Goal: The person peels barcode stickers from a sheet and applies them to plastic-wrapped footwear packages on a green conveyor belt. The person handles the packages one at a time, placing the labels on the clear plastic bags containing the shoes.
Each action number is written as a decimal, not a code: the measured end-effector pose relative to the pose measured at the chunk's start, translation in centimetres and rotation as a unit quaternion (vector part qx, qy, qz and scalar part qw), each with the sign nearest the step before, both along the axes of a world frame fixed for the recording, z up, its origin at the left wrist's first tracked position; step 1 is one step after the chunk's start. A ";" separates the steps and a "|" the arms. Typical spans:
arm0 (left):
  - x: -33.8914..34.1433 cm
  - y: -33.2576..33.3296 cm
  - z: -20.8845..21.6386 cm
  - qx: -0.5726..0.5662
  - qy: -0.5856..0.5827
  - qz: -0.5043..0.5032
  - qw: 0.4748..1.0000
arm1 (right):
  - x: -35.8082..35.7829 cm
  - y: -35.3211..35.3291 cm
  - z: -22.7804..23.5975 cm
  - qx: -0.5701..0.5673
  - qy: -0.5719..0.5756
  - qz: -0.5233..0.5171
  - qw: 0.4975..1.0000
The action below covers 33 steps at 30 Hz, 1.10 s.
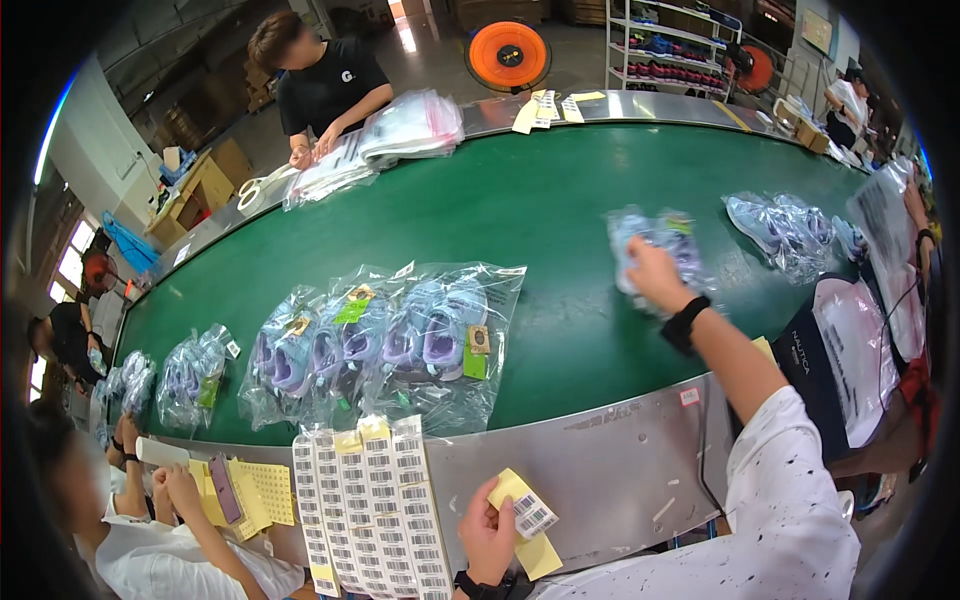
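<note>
Workshop, long table (560, 340) with a smooth green top and bare metal edging, running across the view and bending at the rim.

Nearest: left hand (487, 540) pinches a yellow-backed strip of white barcode labels (525, 508) between thumb and fingers, above the metal edging. Just left of it, white barcode label sheets (375, 510) hang over the near edge. Further left, a co-worker in a white top (170, 560), beside yellow label sheets (262, 490).

Beyond the edging: light-blue and lilac shoes in clear plastic bags (437, 325), set close together, green and brown tags showing.

Further out, to the right: right hand (657, 278), dark band at the wrist, lies over a clear-bagged pair of light-blue shoes (685, 245) on the green top. Fingers touch the bag; blurred, cannot tell whether they grip it. Another bagged light-blue pair (780, 230) sits right of that.

Far side: co-worker in a black shirt (335, 80), both hands at a stack of clear plastic bags (415, 130). Behind, a round orange fan (508, 57).
</note>
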<state>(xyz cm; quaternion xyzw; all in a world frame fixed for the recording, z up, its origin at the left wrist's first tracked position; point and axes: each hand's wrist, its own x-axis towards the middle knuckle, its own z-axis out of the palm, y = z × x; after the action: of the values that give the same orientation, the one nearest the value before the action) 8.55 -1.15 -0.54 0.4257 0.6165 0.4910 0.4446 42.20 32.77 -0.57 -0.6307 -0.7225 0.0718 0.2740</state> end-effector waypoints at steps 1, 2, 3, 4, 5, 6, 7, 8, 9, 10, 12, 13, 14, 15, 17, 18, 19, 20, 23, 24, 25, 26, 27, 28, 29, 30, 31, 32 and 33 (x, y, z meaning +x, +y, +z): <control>0.3 0.2 0.1 0.003 -0.005 0.001 1.000 | -2.8 -0.6 0.1 -0.038 0.079 0.061 0.994; 0.2 0.1 0.3 0.001 -0.006 0.008 1.000 | -6.9 -2.2 1.4 -0.058 0.110 0.140 0.982; 0.3 0.0 0.6 -0.013 -0.019 0.007 1.000 | -9.5 -3.6 1.3 -0.029 0.161 0.216 0.963; 0.2 0.0 1.0 -0.030 -0.030 0.007 0.999 | -12.3 -5.8 2.0 -0.002 0.153 0.260 0.954; 0.0 0.1 1.4 -0.044 -0.041 0.010 0.998 | -14.8 -8.5 3.5 0.038 0.180 0.306 0.934; -0.3 0.2 2.1 -0.024 -0.047 0.043 0.998 | -16.6 -11.6 4.9 -0.026 0.202 0.322 0.924; -0.3 0.1 3.3 -0.004 -0.055 0.072 0.996 | -17.4 -13.8 5.9 -0.027 0.189 0.385 0.903; -0.1 0.0 4.5 0.014 -0.066 0.100 0.993 | -17.7 -15.8 6.6 -0.112 0.199 0.413 0.882; 0.1 -0.1 5.3 0.030 -0.077 0.128 0.988 | -17.8 -17.7 6.8 -0.181 0.210 0.431 0.859; 0.4 0.2 5.9 0.069 -0.095 0.152 0.981 | -17.6 -19.4 6.7 -0.247 0.234 0.450 0.826; -0.3 0.1 6.6 0.060 -0.059 0.111 0.990 | -16.9 -21.3 6.2 -0.352 0.274 0.467 0.763; -0.3 0.2 7.0 0.057 -0.041 0.089 0.994 | -16.6 -21.9 5.8 -0.377 0.290 0.464 0.747; 0.5 0.7 8.1 0.052 -0.055 0.082 0.994 | -16.6 -22.4 5.6 -0.373 0.321 0.445 0.748; 0.7 0.9 8.1 0.049 -0.050 0.068 0.995 | -16.5 -22.8 5.4 -0.368 0.350 0.425 0.749; 1.0 1.4 7.8 0.044 -0.042 0.040 0.997 | -16.3 -23.1 5.3 -0.358 0.363 0.399 0.762; 1.0 1.5 7.7 0.033 -0.034 0.033 0.998 | -16.1 -23.1 5.4 -0.353 0.345 0.394 0.775; 1.0 1.6 7.5 0.023 -0.026 0.027 0.999 | -16.0 -23.1 5.5 -0.348 0.326 0.391 0.787; 0.6 1.4 7.4 0.013 -0.016 0.030 0.999 | -16.2 -23.4 5.6 -0.295 0.350 0.352 0.817; -0.3 0.2 6.1 0.009 0.081 0.019 0.997 | -17.7 -23.8 6.7 -0.185 0.384 0.320 0.846; -0.7 -0.1 6.5 0.005 0.093 0.006 0.996 | -18.0 -23.5 6.6 -0.180 0.372 0.343 0.843; -0.8 0.4 7.1 0.003 0.104 -0.017 0.994 | -17.9 -23.5 6.1 -0.138 0.342 0.365 0.855; -1.2 0.5 6.8 0.045 0.094 -0.027 0.994 | -18.5 -24.1 6.8 -0.148 0.344 0.344 0.861; -1.5 1.0 6.5 0.092 0.083 -0.046 0.991 | -18.6 -24.4 6.6 -0.138 0.327 0.331 0.874; -1.7 1.0 6.3 0.082 0.066 -0.043 0.994 | -18.9 -24.5 6.5 -0.117 0.314 0.317 0.887; -2.1 0.6 6.3 0.070 0.048 -0.047 0.995 | -19.7 -25.1 6.5 -0.094 0.329 0.297 0.892; -2.4 0.6 6.2 0.067 0.051 -0.038 0.996 | -20.0 -25.5 6.0 -0.103 0.348 0.285 0.887; -2.4 0.4 5.9 0.057 0.046 -0.034 0.997 | -20.3 -25.8 6.5 -0.144 0.338 0.294 0.882; -2.4 0.2 5.7 0.048 0.031 -0.039 0.998 | -19.8 -26.2 7.2 -0.184 0.319 0.294 0.882; -2.6 -0.1 5.8 0.047 0.042 -0.031 0.998 | -19.7 -26.3 7.5 -0.223 0.300 0.290 0.881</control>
<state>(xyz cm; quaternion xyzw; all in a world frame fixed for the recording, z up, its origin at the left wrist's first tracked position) 5.90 -1.22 5.24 0.4855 0.5975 0.4868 0.4127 22.48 6.45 6.95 -0.3855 -0.7210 0.4933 0.2970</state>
